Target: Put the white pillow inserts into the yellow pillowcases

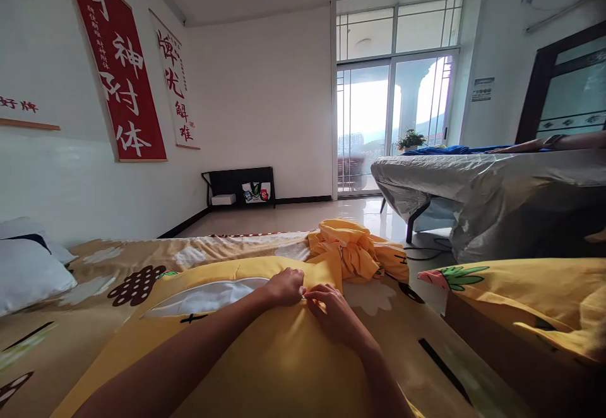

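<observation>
A yellow pillowcase (284, 355) lies in front of me on a patterned bedspread. Its long side slit gapes, and a white pillow (208, 298) shows inside. My left hand (286, 287) is closed, pinching the edge of the case at the right end of the slit. Right beside it, my right hand (334, 310) pinches the same edge, and the fingertips of both hands nearly meet. Something small and pale sits between the fingertips, too small to make out. Beyond my hands lies a crumpled yellow-orange cloth (355, 247).
The bedspread (383, 298) is tan with flower shapes. White pillows (33, 273) lie at the left. To the right, another yellow printed cloth (530, 285) rests on a brown box-like thing. Behind it, another person's arm (558, 143) lies on a plastic-covered table (426, 172).
</observation>
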Demonstrator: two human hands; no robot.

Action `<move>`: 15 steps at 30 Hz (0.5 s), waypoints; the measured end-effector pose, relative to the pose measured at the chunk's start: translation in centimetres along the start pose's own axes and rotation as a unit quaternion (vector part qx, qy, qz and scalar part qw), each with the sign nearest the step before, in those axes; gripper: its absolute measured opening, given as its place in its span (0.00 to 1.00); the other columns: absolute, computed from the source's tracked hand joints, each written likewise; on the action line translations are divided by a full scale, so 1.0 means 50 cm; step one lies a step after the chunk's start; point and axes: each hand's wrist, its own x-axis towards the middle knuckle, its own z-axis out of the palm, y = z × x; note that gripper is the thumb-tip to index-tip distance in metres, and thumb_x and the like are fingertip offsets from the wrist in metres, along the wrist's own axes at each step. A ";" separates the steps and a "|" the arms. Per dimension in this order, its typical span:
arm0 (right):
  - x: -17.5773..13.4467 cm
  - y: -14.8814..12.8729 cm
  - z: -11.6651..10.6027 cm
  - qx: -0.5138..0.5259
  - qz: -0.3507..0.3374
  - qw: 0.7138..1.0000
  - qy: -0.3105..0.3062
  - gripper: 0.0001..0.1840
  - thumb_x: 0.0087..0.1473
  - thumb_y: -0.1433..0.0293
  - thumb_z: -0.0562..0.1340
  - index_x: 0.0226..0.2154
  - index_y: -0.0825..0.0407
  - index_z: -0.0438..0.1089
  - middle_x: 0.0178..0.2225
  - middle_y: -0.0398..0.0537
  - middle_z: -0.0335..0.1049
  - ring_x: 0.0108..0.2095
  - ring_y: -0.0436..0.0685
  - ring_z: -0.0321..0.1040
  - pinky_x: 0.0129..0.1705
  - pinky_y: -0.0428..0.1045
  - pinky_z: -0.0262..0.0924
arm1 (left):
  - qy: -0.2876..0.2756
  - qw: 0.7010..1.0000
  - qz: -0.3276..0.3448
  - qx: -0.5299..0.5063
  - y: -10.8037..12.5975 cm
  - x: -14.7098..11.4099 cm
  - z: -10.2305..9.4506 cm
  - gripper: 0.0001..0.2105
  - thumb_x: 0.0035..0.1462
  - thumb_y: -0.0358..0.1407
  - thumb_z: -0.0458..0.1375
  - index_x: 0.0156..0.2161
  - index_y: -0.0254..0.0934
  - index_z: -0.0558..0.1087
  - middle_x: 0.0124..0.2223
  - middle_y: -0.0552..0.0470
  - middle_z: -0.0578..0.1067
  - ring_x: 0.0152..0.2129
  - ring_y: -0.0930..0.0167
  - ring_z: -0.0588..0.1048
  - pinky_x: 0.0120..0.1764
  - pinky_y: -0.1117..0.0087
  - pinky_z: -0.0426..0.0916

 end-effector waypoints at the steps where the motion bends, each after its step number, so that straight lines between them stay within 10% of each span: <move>1: 0.001 0.002 0.001 0.008 -0.002 1.000 -0.002 0.13 0.60 0.69 0.55 0.39 0.48 0.76 0.41 0.49 0.74 0.44 0.59 0.66 0.47 0.53 0.57 | 0.002 1.000 -0.002 0.000 0.001 -0.002 0.000 0.11 0.59 0.35 0.52 0.44 0.32 0.71 0.47 0.37 0.75 0.45 0.59 0.74 0.43 0.64 0.67; 15: 0.012 0.010 0.004 -0.022 0.001 0.997 0.078 0.08 0.53 0.74 0.61 0.26 0.51 0.74 0.28 0.46 0.73 0.32 0.55 0.66 0.37 0.49 0.57 | 0.022 0.998 -0.050 -0.041 -0.019 -0.027 -0.009 0.08 0.61 0.32 0.50 0.41 0.32 0.70 0.44 0.41 0.76 0.40 0.65 0.74 0.37 0.71 0.64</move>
